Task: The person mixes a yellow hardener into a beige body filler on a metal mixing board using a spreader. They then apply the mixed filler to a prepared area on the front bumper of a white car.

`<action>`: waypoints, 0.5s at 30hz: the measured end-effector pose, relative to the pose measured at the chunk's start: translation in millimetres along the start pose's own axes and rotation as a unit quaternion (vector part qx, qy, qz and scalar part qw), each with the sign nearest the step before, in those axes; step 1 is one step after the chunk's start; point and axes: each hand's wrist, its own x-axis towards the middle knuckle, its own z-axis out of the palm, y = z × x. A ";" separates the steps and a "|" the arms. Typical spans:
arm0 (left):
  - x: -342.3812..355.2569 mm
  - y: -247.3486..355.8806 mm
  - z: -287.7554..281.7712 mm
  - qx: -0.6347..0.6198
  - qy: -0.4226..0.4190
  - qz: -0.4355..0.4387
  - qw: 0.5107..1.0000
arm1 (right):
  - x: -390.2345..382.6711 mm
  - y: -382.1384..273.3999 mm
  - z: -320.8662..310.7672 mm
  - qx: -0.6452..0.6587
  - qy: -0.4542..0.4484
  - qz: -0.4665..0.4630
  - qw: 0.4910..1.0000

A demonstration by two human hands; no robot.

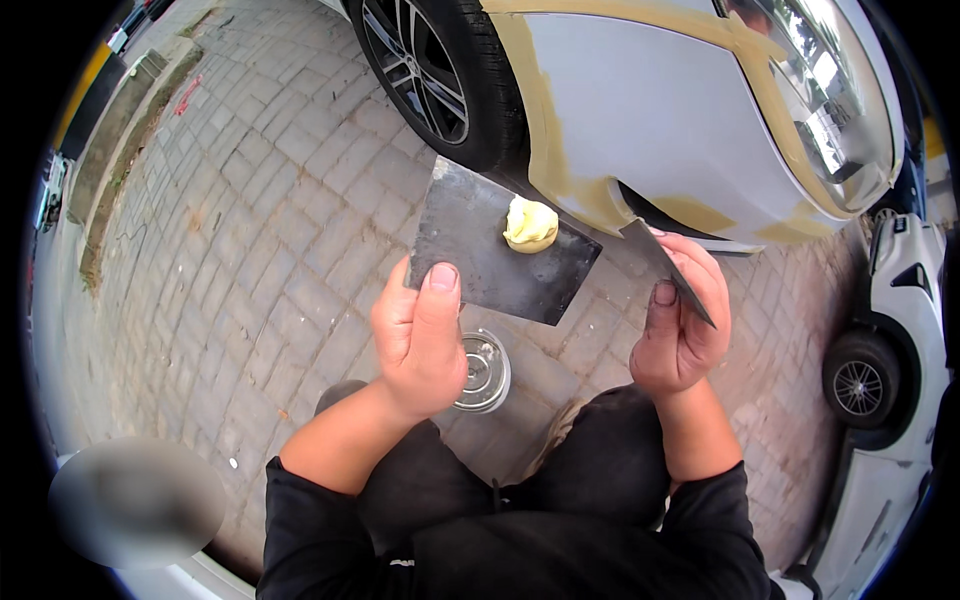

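Note:
My left hand (425, 335) grips a dark flat mixing plate (480, 260) at its near left corner, thumb on top. A lump of pale yellow body filler (531, 224) sits on the plate, right of its middle. In my right hand (690, 325) is a thin grey spreader (668, 270), pinched by the thumb against the fingers and tilted, apart from the plate. Beyond both hands stands a car bumper (640, 110), greyish white, with smooth yellowish patches along its lower edge and beside the wheel arch. Masking tape (765, 90) borders its top and the headlight.
A car wheel (440, 75) stands at the far left of the bumper. A round metal can (484, 372) is on the brick paving (270, 270), below my left hand. Another white car (900, 350) is on the right. A kerb (115, 150) runs along the left.

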 end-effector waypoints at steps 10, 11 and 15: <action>-3.8 -2.6 10.4 0.171 0.013 0.103 0.980 | -0.3 -16.5 19.3 -0.068 -0.155 -0.118 0.979; -4.6 -3.8 8.5 0.175 0.006 0.102 0.979 | -1.1 -16.1 21.4 -0.054 -0.167 -0.109 0.978; -6.3 -7.3 0.6 0.143 -0.012 0.073 0.987 | 1.7 -16.1 20.3 -0.060 -0.143 -0.105 0.982</action>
